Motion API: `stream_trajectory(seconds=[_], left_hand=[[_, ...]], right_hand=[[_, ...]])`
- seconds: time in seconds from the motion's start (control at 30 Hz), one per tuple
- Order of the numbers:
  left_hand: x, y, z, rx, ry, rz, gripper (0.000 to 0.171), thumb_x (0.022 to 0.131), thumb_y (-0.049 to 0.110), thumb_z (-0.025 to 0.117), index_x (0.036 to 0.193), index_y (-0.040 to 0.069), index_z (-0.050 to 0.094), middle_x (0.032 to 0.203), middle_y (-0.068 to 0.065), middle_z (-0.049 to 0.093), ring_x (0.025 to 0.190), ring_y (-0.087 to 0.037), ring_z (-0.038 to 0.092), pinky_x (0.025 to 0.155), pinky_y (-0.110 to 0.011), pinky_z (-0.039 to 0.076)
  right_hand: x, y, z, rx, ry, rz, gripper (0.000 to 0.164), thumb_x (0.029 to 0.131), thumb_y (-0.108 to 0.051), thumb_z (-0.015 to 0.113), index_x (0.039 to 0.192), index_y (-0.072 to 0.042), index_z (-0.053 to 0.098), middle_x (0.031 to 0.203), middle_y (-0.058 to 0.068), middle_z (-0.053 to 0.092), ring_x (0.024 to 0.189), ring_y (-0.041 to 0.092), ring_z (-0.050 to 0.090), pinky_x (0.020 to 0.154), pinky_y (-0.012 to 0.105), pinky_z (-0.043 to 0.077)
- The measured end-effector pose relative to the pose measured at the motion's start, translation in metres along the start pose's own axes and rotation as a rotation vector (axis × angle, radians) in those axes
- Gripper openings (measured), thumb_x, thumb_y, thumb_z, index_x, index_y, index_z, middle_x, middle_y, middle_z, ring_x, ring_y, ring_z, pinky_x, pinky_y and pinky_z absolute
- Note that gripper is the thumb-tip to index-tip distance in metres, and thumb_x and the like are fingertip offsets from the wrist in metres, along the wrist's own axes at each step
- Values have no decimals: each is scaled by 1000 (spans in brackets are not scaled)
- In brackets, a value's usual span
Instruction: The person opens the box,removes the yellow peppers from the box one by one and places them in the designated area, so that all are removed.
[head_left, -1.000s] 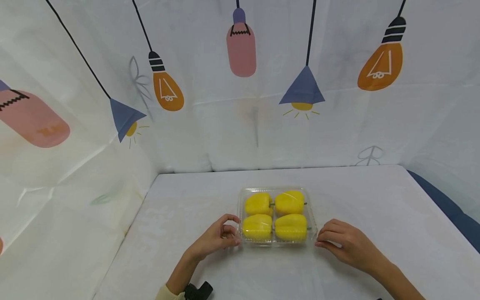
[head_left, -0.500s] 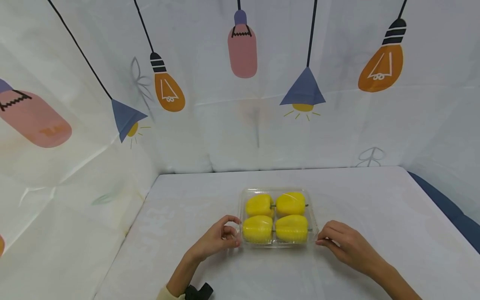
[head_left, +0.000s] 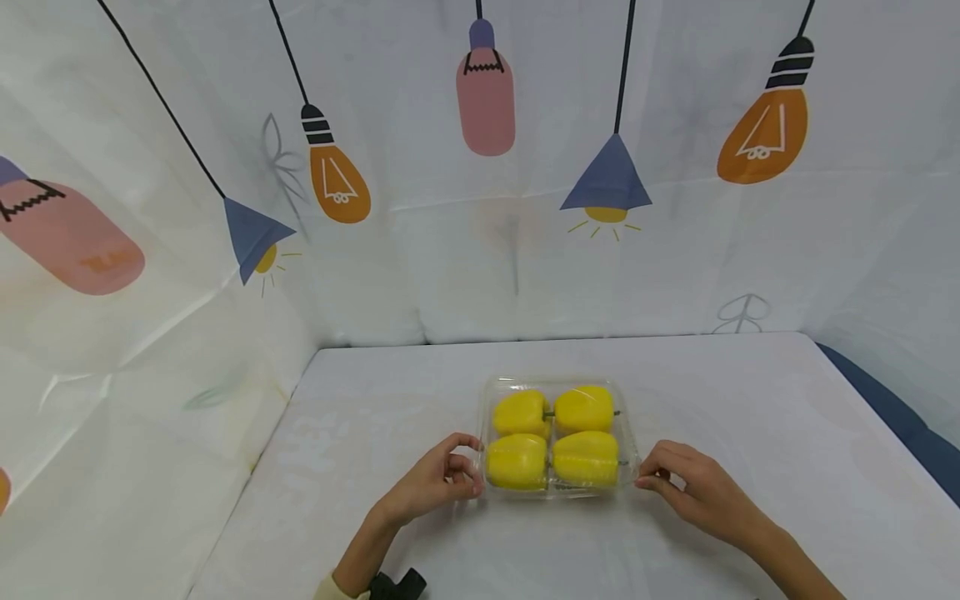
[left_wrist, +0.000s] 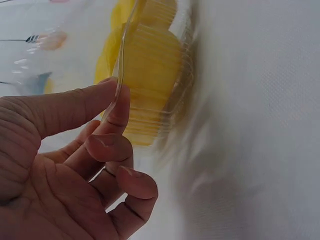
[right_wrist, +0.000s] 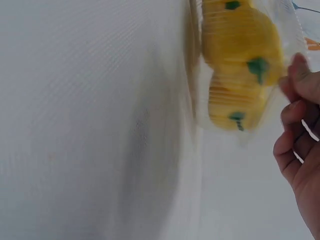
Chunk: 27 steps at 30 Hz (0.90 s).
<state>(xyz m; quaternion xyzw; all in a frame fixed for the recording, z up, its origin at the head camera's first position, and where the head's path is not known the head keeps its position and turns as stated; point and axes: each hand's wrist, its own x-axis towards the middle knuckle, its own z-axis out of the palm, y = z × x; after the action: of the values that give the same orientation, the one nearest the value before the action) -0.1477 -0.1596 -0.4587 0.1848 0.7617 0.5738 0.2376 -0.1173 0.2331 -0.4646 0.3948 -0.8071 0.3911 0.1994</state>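
A clear plastic box (head_left: 557,492) with ribbed sides stands mid-table in the head view. Inside it lie several yellow bell peppers (head_left: 517,461) with green stems, in two rows. At the box's left edge my left hand (head_left: 431,482) pinches the rim; the left wrist view shows the thumb and index finger (left_wrist: 118,112) on either side of the thin plastic lip, other fingers curled below. On the opposite side my right hand (head_left: 697,492) pinches the right rim between thumb and fingers. In the right wrist view the box (right_wrist: 202,107) and right fingertips (right_wrist: 298,67) are somewhat blurred.
The box is over a white-covered table (head_left: 390,383). Behind and to the left hangs a white sheet (head_left: 420,275) printed with lamps and bulbs. Dark blue fabric (head_left: 892,408) shows past the table's right edge. A black wrist device (head_left: 397,585) sits on the left wrist.
Both hands keep their hold on the rim. The box with the peppers has shifted very slightly right and toward me, the hands moving along with it.
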Motion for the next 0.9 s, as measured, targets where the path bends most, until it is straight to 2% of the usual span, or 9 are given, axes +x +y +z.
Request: stream_trajectory(seconds=[0.17, 0.37, 0.67, 0.77, 0.9], left_hand=[[-1, 1, 0, 26, -11, 11, 56, 84, 3, 68, 132, 3, 39, 92, -16, 64, 66, -15, 55, 61, -22, 48], [-2, 0, 0, 32, -32, 6, 54, 84, 9, 70, 130, 8, 42, 91, -14, 66, 66, -14, 57, 63, -24, 49], [-3, 1, 1, 53, -48, 9, 51, 84, 14, 71, 127, 11, 43, 89, -8, 66, 65, -13, 56, 63, -24, 48], [-2, 2, 0, 49, -51, 7, 50, 84, 13, 71, 127, 11, 44, 89, -8, 66, 65, -13, 55, 63, -24, 48], [-3, 3, 1, 46, -56, 4, 51, 83, 13, 71, 126, 11, 44, 88, -8, 66, 64, -13, 56, 63, -24, 48]], right_hand=[[10, -5, -11, -1, 40, -7, 42, 68, 9, 77, 92, -21, 61, 85, -15, 57, 72, -2, 48, 59, 12, 40], [22, -14, -23, -71, 48, -7, 43, 67, 7, 79, 93, -22, 61, 86, -16, 56, 74, -2, 49, 65, 12, 41], [42, -12, -38, -138, 164, -27, 16, 82, -16, 73, 94, -14, 63, 91, -6, 60, 82, 3, 48, 68, 14, 39], [50, -8, -39, -143, 189, -9, 20, 79, -9, 75, 96, -12, 63, 92, -4, 61, 82, 4, 49, 67, 16, 39], [60, -3, -42, -151, 212, 34, 40, 67, 10, 77, 99, -11, 64, 94, -3, 63, 82, 4, 51, 67, 16, 41]])
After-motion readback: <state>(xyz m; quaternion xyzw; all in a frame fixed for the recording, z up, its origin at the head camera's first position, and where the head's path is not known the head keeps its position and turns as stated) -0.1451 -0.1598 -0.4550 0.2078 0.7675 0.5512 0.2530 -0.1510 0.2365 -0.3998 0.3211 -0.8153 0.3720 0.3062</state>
